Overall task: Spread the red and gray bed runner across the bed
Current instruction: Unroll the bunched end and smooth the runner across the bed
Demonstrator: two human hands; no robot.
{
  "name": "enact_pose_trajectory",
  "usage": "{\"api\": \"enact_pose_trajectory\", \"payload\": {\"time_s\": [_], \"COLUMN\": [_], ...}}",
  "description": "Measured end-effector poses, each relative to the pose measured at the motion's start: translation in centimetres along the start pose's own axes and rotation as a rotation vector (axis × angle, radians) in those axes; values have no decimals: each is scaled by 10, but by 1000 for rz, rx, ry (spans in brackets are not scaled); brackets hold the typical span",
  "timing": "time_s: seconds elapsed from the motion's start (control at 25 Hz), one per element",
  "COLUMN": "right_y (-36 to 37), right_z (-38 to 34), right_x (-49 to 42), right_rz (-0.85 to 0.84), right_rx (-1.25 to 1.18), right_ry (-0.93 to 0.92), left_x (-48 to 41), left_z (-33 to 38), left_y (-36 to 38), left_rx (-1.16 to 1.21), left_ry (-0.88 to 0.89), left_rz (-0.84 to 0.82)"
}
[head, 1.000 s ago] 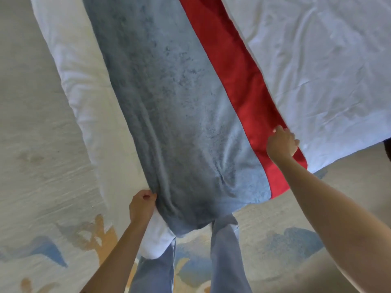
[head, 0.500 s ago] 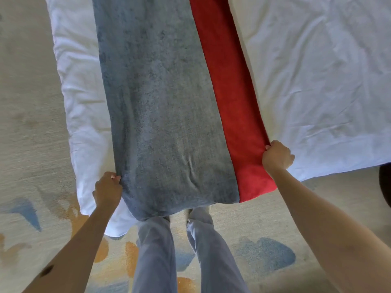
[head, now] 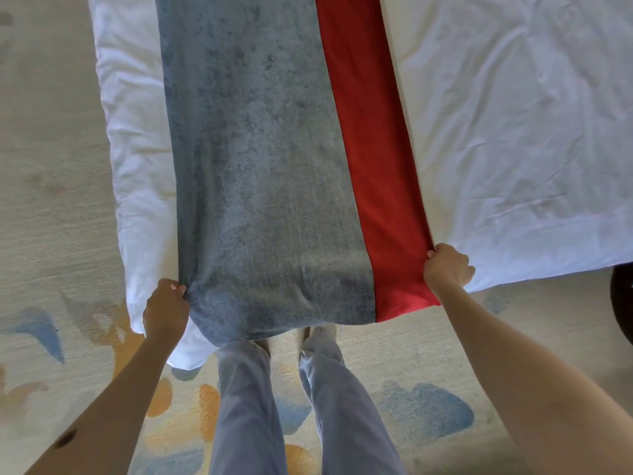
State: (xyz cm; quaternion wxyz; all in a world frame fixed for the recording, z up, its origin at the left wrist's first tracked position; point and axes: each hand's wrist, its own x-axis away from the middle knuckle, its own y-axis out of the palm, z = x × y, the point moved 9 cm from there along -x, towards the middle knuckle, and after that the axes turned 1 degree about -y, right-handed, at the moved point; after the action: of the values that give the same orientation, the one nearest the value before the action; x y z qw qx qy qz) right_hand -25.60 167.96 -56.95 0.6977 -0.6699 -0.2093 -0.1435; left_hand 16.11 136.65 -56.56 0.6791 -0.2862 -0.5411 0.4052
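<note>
The bed runner (head: 260, 159) lies lengthwise over the white bed (head: 513, 132), running away from me. Its wide part is gray and a red band runs along the right side. The near end hangs over the bed's edge in front of my legs. My left hand (head: 166, 308) grips the gray left edge near the end. My right hand (head: 447, 269) grips the red right edge. The fabric between my hands is stretched fairly flat.
White bedding (head: 130, 166) shows on both sides of the runner. A pale carpet with blue and orange patches (head: 428, 416) covers the floor. My legs in light trousers (head: 291, 406) stand close to the bed. A dark round object (head: 623, 303) sits at the right edge.
The runner's near end has been pulled straighter and flatter. My left hand moved left and up along the gray edge, my right hand slid down the red edge. The view shifted to face the bed squarely.
</note>
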Motion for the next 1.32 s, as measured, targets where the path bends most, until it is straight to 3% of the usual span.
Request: {"api": "enact_pose_trajectory", "payload": {"time_s": [0.24,0.56,1.04,1.32], "right_y": [2,29,31,42], "right_z": [2,23,38,38], "right_x": [0,6,13,10], "right_rz": [-31,-98,-73,-119], "right_rx": [-21,-181,-261,-328], "right_ry": [33,75,138,99], "left_x": [3,22,20,24], "left_z": [-8,-40,-51,-64], "left_y": [4,36,39,44], "left_rx": [191,421,155,330], "left_ry": [-81,-170,-114,-218], "left_rz": [-30,-216,-183,-224]}}
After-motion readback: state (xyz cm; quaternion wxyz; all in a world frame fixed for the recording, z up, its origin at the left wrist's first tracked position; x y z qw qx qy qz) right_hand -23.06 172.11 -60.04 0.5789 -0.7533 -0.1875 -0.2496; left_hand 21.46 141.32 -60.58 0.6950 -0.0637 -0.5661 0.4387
